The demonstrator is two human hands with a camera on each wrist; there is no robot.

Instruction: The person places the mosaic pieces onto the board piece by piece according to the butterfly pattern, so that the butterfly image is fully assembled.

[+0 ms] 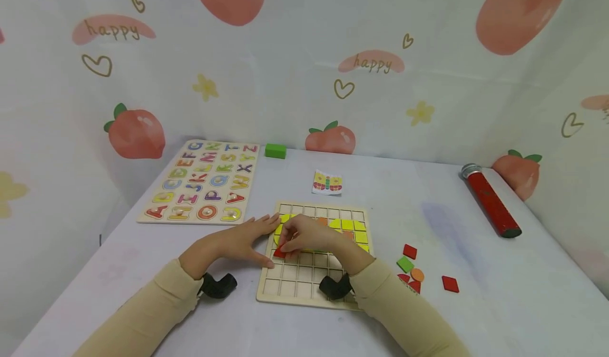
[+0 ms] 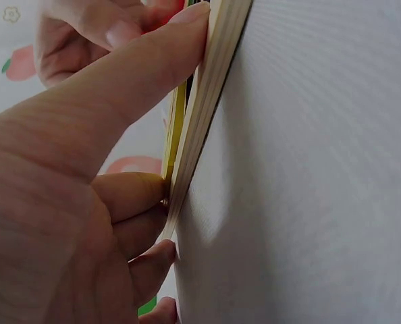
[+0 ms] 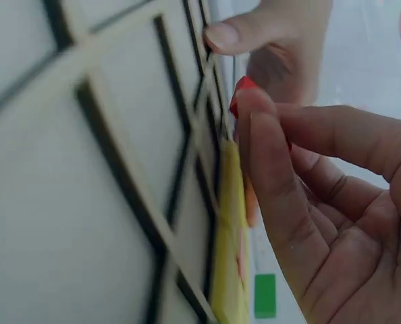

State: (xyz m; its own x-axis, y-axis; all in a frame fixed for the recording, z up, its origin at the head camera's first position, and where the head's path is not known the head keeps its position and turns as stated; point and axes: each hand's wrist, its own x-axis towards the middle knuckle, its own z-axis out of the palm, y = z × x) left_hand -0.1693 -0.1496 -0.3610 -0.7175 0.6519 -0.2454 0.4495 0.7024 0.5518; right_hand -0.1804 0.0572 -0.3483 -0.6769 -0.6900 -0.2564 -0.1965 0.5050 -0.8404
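Note:
A wooden grid board (image 1: 290, 290) lies on the table, its upper rows filled with yellow pieces (image 1: 360, 237) and a few orange ones. My right hand (image 1: 309, 235) reaches over the board and pinches a small red piece (image 1: 279, 253) at the left edge of the grid, just below the yellow ones. In the right wrist view the red piece (image 3: 243, 93) shows between fingertips and thumb. My left hand (image 1: 242, 240) lies spread along the board's left side, thumb and fingertips touching its edge, as the left wrist view also shows.
Loose red, green and orange pieces (image 1: 405, 264) lie right of the board. A picture card (image 1: 327, 183) lies behind it. An alphabet puzzle board (image 1: 160, 217) and a green block (image 1: 275, 151) are at the back left. A red microphone (image 1: 492, 201) lies at the right.

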